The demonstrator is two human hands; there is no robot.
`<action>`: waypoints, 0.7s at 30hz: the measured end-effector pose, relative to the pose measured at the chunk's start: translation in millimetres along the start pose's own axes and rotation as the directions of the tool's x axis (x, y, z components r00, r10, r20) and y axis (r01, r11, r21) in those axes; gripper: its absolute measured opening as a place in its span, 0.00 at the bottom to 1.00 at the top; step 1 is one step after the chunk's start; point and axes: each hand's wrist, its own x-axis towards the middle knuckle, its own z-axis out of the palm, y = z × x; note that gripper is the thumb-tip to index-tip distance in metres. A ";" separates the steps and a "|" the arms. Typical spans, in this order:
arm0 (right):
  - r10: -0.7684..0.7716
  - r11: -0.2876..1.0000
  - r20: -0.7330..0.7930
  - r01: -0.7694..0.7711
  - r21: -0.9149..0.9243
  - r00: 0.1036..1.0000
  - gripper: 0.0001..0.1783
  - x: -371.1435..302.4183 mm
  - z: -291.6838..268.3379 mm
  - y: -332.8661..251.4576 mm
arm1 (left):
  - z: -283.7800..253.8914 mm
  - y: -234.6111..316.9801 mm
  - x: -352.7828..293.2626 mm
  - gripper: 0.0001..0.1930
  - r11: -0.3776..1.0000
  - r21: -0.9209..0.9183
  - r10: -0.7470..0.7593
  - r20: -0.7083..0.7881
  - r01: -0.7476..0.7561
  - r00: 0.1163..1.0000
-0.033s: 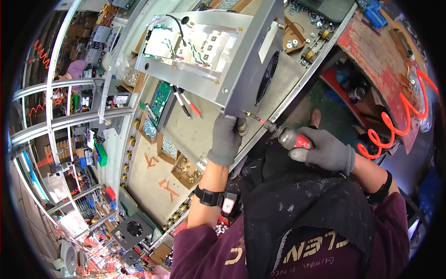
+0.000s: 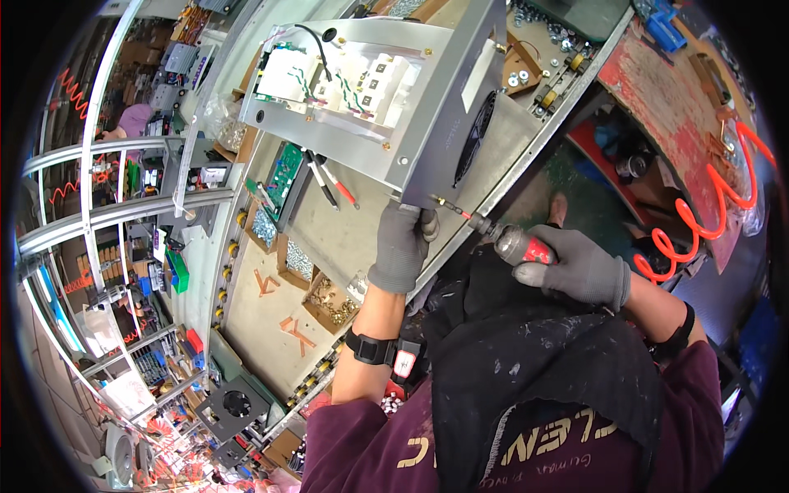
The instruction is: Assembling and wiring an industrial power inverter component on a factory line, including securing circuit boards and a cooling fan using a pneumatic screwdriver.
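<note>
A grey metal housing (image 2: 353, 156) stands on the bench, its open top showing white blocks and twisted green wires. Its dark front panel (image 2: 448, 123) carries a round black fan opening (image 2: 476, 140). My gloved left hand (image 2: 400, 246) is closed on the housing's lower near corner; some fingers are hidden under the edge. In my gloved right hand (image 2: 575, 267) is a red and grey power screwdriver (image 2: 514, 244), fingers wrapped round its body. Its bit (image 2: 448, 205) points at the bottom of the front panel; whether the tip touches a screw is too small to tell.
Left of my hand lie a green circuit board (image 2: 285, 174), two pens (image 2: 325, 182), boxes of screws (image 2: 329, 304) and copper strips (image 2: 297, 330). Loose hardware (image 2: 559, 37) lies at the far right of the bench. A coiled orange hose (image 2: 699, 222) hangs at right.
Very little differs. The front panel and the screwdriver with my right hand have shifted a trace to the right.
</note>
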 end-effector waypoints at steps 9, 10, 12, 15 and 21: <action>0.090 0.996 0.031 -0.091 0.020 0.995 0.25 0.6 -4.2 -20.4 | -1.0 1.7 -0.6 0.10 0.993 -0.115 -0.009 -0.061 0.002 0.998; 0.091 0.996 0.032 -0.092 0.015 0.995 0.25 1.7 -4.0 -20.9 | 1.2 3.8 -1.2 0.10 0.993 -0.119 -0.006 -0.062 -0.002 0.998; -0.001 0.988 -0.031 -0.004 -0.152 1.000 0.29 3.5 -2.7 -18.8 | 5.7 6.7 -2.6 0.13 1.000 -0.021 -0.020 -0.100 0.018 0.995; -0.015 0.962 -0.053 0.000 -0.273 0.998 0.33 4.8 -1.8 -16.1 | 4.5 6.3 -3.5 0.14 1.000 0.018 -0.022 -0.105 0.024 0.994; -0.111 0.923 -0.092 0.068 -0.379 0.990 0.40 -3.3 -9.0 -8.9 | -32.1 -23.8 -15.7 0.16 0.929 -0.329 -0.245 -0.196 0.172 0.949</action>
